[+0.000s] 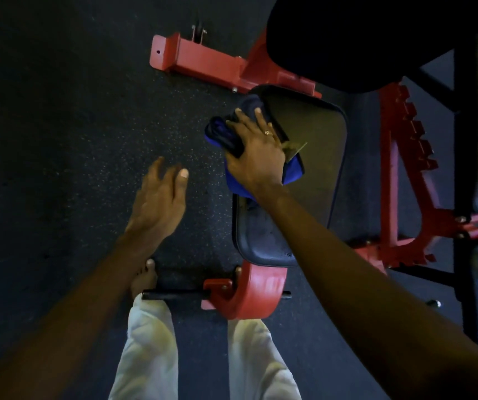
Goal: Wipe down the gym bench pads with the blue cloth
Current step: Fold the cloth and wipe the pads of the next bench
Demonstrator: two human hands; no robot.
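1. My right hand (256, 151) lies flat on the blue cloth (217, 134), fingers (261, 119) spread and pressing down rather than gripping.
2. The cloth sits bunched on the left edge of the seat pad (315, 157), partly overhanging it.
3. The bare pad lies to the right of my fingers and runs lengthwise away from me towards the back pad (333, 39). I judge the next stroke goes rightward.
4. My left hand (160, 203) hovers loose and empty over the floor (58, 111), well apart from the cloth.

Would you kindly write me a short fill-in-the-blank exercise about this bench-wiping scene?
1. The right hand presses a ____ cloth onto the seat pad.
2. The bench frame is painted ____.
3. The left hand holds ____.
Missing words: blue; red; nothing.
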